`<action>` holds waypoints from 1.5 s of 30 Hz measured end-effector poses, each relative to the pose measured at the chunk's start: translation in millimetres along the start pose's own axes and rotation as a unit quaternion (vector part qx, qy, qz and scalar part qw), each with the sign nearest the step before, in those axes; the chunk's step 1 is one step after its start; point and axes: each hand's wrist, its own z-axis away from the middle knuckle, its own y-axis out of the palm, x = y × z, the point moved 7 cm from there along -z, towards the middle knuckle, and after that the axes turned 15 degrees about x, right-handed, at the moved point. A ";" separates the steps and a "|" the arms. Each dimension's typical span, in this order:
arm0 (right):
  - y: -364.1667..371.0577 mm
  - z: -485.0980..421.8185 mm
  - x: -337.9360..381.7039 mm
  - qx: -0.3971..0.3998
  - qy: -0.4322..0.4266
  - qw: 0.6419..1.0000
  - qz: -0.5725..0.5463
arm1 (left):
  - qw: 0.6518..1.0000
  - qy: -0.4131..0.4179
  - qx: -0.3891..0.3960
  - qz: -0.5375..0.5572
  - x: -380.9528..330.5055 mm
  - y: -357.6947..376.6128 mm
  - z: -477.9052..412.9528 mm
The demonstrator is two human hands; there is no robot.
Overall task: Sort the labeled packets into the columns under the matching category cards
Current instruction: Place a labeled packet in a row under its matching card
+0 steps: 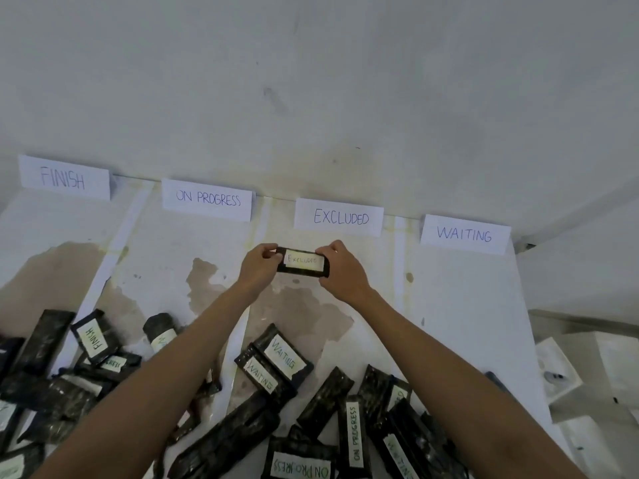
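Nearest: heap of unsorted packets (242, 433), well below the EXCLUDED card (339, 217). Just under that card, EXCLUDED packet (303, 261) pinched at each end by left hand (257, 267), right hand (342, 271). Probably next: laying flat there, releasing.

stained white surface (460, 305), category cards (339, 217), scattered packets (276, 361)

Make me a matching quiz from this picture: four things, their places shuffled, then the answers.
1 white paper FINISH card
2 white paper WAITING card
3 black packet labelled EXCLUDED
4 black packet labelled FINISH

A between left hand and right hand
B leftmost card
C loose pile, lower left
D rightmost card

Pairs: 1-B, 2-D, 3-A, 4-C
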 end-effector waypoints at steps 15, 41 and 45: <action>12.9 -101.8 -18.4 0.005 0.047 0.997 -0.053 | 0.992 0.006 -0.001 -0.122 -15.2 -16.6 -73.6; 90.5 63.6 23.4 0.158 0.007 0.981 -0.111 | 0.970 -0.006 0.083 -0.226 78.5 22.4 82.4; 120.5 82.3 38.0 0.201 0.032 0.977 -0.066 | 0.970 -0.016 0.082 -0.229 102.5 27.2 101.2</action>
